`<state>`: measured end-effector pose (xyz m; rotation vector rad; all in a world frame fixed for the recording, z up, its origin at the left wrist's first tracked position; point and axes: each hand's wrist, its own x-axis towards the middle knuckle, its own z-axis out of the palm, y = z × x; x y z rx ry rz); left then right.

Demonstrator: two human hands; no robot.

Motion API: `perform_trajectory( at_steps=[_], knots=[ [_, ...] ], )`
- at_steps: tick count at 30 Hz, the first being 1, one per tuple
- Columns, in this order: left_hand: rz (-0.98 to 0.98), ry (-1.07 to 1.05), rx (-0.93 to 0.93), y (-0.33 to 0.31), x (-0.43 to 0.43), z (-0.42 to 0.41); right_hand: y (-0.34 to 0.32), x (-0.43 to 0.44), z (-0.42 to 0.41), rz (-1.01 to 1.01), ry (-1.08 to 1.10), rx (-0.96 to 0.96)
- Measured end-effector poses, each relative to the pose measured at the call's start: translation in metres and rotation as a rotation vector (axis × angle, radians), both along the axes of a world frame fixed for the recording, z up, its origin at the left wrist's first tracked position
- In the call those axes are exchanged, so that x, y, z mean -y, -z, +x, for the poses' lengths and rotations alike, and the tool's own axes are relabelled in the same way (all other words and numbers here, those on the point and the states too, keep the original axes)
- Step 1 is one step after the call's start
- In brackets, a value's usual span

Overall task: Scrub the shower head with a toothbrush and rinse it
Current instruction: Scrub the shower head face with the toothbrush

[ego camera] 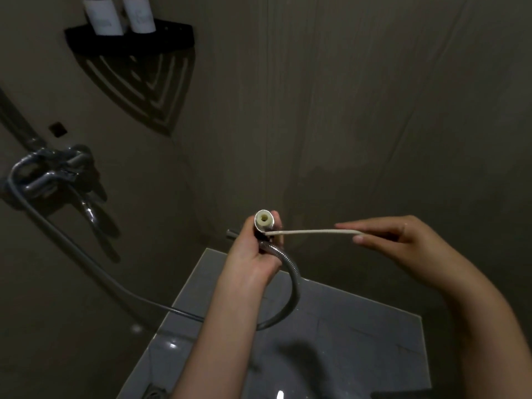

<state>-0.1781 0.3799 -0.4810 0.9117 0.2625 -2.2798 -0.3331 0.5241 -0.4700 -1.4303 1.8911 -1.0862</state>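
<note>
The two dark bottles with white labels (102, 15) on the black corner shelf (172, 36) are cut off by the top edge, their lettering too blurred to read. The left hand (253, 254) covers most of the chrome shower head (264, 221). The bristles of the slim cream toothbrush (311, 232) are lost behind it, and its tail sits inside the right hand (403, 240).

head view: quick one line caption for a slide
Left hand grips the shower head while the right hand holds a toothbrush with its brush end at the head's side.
</note>
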Motion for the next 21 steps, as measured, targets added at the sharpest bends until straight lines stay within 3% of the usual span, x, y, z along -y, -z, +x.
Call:
perform_trajectory(
  at_steps=[7,12,15,21],
  knots=[
    [-0.09,0.089,0.051,0.011,0.008,0.003,-0.005,-0.01,-0.008,-0.022,-0.049,0.016],
    [-0.421,0.448,0.238,0.025,0.015,0.005,-0.003,0.0,0.0,0.03,-0.051,0.006],
    [-0.649,0.554,0.398,0.031,0.019,0.007,-0.001,0.002,0.002,0.092,-0.064,-0.023],
    [-0.737,0.632,0.416,0.037,0.017,0.006,0.001,0.008,0.005,0.104,-0.03,-0.08]
  ],
)
